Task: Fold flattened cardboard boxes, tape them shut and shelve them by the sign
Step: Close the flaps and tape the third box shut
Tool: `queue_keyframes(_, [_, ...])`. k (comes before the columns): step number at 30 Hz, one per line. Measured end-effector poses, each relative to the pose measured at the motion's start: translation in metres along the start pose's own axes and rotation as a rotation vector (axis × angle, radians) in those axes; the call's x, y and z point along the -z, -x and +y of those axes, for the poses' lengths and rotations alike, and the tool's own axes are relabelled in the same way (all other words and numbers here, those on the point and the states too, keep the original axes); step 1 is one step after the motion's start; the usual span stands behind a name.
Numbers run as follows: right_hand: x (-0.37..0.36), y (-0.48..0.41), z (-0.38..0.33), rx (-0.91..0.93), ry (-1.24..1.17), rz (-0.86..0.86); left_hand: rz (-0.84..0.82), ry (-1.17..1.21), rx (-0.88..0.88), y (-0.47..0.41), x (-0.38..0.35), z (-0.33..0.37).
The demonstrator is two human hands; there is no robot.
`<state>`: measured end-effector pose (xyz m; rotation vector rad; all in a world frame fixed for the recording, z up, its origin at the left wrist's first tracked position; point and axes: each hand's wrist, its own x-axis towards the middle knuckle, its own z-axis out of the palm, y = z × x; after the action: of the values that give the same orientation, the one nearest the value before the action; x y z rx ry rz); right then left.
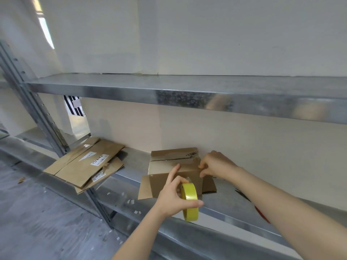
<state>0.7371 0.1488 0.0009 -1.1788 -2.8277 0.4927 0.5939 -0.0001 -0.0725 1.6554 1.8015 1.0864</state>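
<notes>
While my left hand (174,196) gripped the yellow tape roll (190,201) against the folded cardboard box (174,177) on the metal shelf (225,203), my right hand (216,164) pinched what looked like the tape end (200,167) at the box's top right edge. I judged the strip needed tension, centring over the seam and pressing flat.

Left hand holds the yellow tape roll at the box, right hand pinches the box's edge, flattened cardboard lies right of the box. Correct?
One error: the head view shows the flattened cardboard left of the box, not right. The left hand does hold the yellow tape roll and the right hand pinches the box's edge.
</notes>
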Motion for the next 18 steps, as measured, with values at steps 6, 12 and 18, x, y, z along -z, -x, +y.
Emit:
queue_keyframes(6, [-0.007,-0.005,-0.003,-0.024,0.088,0.096,-0.02,0.014,0.017,-0.004,0.003,0.002])
queue_keyframes(12, [-0.003,-0.004,-0.012,0.019,-0.071,0.079,0.005,-0.006,0.003,-0.001,0.002,0.0])
queue_keyframes(18, [-0.024,0.006,-0.022,0.081,-0.472,0.023,0.033,-0.007,-0.011,0.0,0.004,0.001])
